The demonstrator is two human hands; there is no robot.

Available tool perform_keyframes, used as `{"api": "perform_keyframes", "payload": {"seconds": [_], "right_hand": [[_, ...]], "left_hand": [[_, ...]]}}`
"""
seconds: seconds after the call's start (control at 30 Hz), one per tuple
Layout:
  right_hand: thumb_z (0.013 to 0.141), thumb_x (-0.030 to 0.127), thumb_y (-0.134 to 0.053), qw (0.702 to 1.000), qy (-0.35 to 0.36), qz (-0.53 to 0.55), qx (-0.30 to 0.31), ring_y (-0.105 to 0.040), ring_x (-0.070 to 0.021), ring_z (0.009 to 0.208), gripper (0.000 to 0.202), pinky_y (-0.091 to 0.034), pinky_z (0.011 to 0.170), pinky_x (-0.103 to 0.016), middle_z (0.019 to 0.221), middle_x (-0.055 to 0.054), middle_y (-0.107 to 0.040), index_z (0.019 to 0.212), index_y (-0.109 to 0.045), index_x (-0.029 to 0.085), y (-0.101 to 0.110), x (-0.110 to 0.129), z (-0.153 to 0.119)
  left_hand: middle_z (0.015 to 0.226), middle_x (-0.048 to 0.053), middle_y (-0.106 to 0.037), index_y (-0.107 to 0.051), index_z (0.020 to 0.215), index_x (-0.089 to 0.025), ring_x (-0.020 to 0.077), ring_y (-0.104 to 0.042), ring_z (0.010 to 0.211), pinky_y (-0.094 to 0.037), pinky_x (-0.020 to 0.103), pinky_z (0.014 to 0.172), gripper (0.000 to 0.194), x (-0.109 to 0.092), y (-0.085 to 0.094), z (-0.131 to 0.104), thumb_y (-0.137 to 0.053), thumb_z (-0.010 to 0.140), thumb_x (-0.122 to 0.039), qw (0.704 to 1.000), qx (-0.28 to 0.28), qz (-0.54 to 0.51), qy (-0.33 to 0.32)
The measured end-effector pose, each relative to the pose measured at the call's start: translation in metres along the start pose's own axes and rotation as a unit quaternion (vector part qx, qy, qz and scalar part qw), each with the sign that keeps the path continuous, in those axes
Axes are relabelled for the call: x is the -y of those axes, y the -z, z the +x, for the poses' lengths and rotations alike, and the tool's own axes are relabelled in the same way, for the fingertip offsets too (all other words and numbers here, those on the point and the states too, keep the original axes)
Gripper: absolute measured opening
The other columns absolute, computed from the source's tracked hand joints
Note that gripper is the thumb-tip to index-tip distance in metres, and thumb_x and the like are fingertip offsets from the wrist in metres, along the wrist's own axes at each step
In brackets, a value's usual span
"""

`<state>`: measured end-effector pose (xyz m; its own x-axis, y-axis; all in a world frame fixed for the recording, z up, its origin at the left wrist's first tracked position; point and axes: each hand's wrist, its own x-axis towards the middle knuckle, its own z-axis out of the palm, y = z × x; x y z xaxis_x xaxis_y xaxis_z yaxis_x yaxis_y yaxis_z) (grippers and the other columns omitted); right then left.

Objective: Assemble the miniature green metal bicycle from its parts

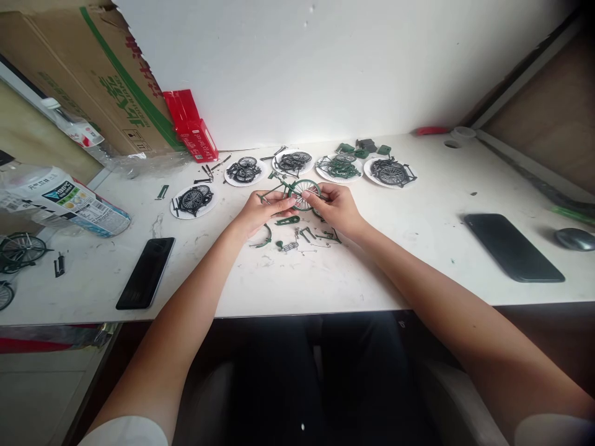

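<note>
Above the middle of the white table, my left hand [268,209] is closed on a green miniature bicycle frame [279,184]. My right hand [338,207] pinches a small green spoked wheel [304,193], which meets the frame between both hands. Whether the wheel is fixed to it, I cannot tell. Just below lie loose green parts: a chain-guard-shaped piece [288,220], a curved mudguard-like strip [264,238] and several thin pieces [316,234]. My palms hide part of the frame and the wheel's right edge.
Behind my hands stand paper plates with dark parts [244,171] and green parts [339,167]. A phone [146,272] and a labelled bottle [69,198] lie left; a dark flat case [514,248] and a mouse [575,239] lie right. A red box [198,133] stands behind.
</note>
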<state>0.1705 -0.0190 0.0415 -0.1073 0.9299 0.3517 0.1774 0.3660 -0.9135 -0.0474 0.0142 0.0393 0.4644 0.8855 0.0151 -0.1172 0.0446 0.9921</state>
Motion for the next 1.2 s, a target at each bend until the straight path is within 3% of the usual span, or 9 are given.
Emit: {"api": "perform_keyframes", "payload": {"seconds": [0.2, 0.3, 0.4, 0.57, 0.67, 0.77, 0.9, 1.03, 1.2], "right_hand": [[0.086, 0.081, -0.074, 0.999, -0.019, 0.013, -0.033, -0.037, -0.0124, 0.056, 0.059, -0.03, 0.051, -0.029, 0.067, 0.003, -0.051, 0.101, -0.064, 0.024, 0.005, -0.006, 0.003], [0.096, 0.079, -0.061, 0.996, -0.001, -0.034, -0.087, -0.041, -0.0154, 0.059, 0.056, -0.035, 0.055, -0.032, 0.066, 0.002, -0.047, 0.099, -0.066, 0.024, 0.011, -0.012, 0.006], [0.101, 0.069, -0.062, 0.986, 0.015, -0.133, -0.104, -0.049, -0.0189, 0.067, 0.048, -0.042, 0.064, -0.036, 0.071, -0.002, -0.055, 0.094, -0.069, 0.022, 0.015, -0.018, 0.008], [0.099, 0.049, -0.071, 0.959, 0.053, -0.275, -0.04, -0.061, -0.0309, 0.098, 0.03, -0.049, 0.087, -0.046, 0.093, -0.012, -0.068, 0.09, -0.079, 0.022, 0.014, -0.032, 0.009], [0.096, 0.04, -0.074, 0.949, 0.051, -0.31, 0.023, -0.06, -0.0329, 0.1, 0.021, -0.047, 0.092, -0.048, 0.093, -0.012, -0.072, 0.094, -0.084, 0.022, 0.012, -0.041, 0.009], [0.093, 0.037, -0.076, 0.949, 0.034, -0.311, 0.045, -0.06, -0.0331, 0.099, 0.019, -0.046, 0.092, -0.047, 0.089, -0.011, -0.076, 0.098, -0.086, 0.023, 0.011, -0.045, 0.008], [0.093, 0.041, -0.077, 0.952, 0.042, -0.301, 0.041, -0.06, -0.0314, 0.095, 0.022, -0.043, 0.093, -0.047, 0.088, -0.01, -0.078, 0.1, -0.085, 0.022, 0.014, -0.041, 0.009], [0.091, 0.055, -0.079, 0.961, 0.08, -0.234, 0.124, -0.057, -0.0286, 0.089, 0.036, -0.042, 0.09, -0.046, 0.083, -0.011, -0.076, 0.076, -0.079, 0.023, 0.022, -0.03, 0.011], [0.082, 0.059, -0.088, 0.957, 0.073, -0.211, 0.187, -0.054, -0.0306, 0.093, 0.035, -0.042, 0.083, -0.043, 0.08, -0.011, -0.075, 0.076, -0.083, 0.025, 0.033, -0.018, 0.012]], "left_hand": [[0.105, 0.01, -0.083, -0.084, 0.096, -0.017, 0.0215, -0.08, 0.091, -0.062, 0.032, 0.088, 0.044, 0.002, -0.001, 0.002, -0.097, 0.073, -0.051, 0.999, -0.042, 0.007, -0.03], [0.102, 0.011, -0.083, -0.083, 0.097, -0.016, 0.0214, -0.081, 0.091, -0.061, 0.031, 0.087, 0.046, 0.004, 0.001, 0.006, -0.097, 0.072, -0.052, 0.995, -0.092, 0.006, -0.048], [0.097, 0.011, -0.083, -0.082, 0.093, -0.016, 0.0223, -0.081, 0.089, -0.061, 0.031, 0.084, 0.046, 0.007, 0.003, 0.01, -0.097, 0.071, -0.053, 0.987, -0.146, 0.019, -0.069], [0.09, 0.012, -0.082, -0.08, 0.09, -0.015, 0.0228, -0.081, 0.085, -0.06, 0.03, 0.079, 0.047, 0.011, 0.005, 0.013, -0.097, 0.07, -0.055, 0.975, -0.194, 0.044, -0.094], [0.089, 0.012, -0.081, -0.08, 0.09, -0.015, 0.0232, -0.081, 0.085, -0.06, 0.03, 0.077, 0.048, 0.013, 0.004, 0.014, -0.097, 0.07, -0.055, 0.975, -0.2, 0.036, -0.085], [0.089, 0.011, -0.081, -0.08, 0.089, -0.015, 0.023, -0.081, 0.085, -0.059, 0.029, 0.076, 0.048, 0.013, 0.003, 0.014, -0.097, 0.069, -0.055, 0.974, -0.209, 0.029, -0.08], [0.09, 0.011, -0.081, -0.079, 0.089, -0.014, 0.0223, -0.08, 0.085, -0.058, 0.028, 0.076, 0.048, 0.012, 0.002, 0.013, -0.097, 0.069, -0.054, 0.973, -0.215, 0.03, -0.078], [0.091, 0.012, -0.081, -0.079, 0.089, -0.015, 0.0223, -0.08, 0.086, -0.057, 0.028, 0.076, 0.046, 0.013, 0.002, 0.013, -0.097, 0.07, -0.053, 0.974, -0.212, 0.033, -0.071], [0.089, 0.011, -0.081, -0.078, 0.088, -0.016, 0.0236, -0.081, 0.086, -0.057, 0.029, 0.076, 0.048, 0.011, 0.0, 0.012, -0.097, 0.068, -0.055, 0.973, -0.219, 0.041, -0.068]]}}
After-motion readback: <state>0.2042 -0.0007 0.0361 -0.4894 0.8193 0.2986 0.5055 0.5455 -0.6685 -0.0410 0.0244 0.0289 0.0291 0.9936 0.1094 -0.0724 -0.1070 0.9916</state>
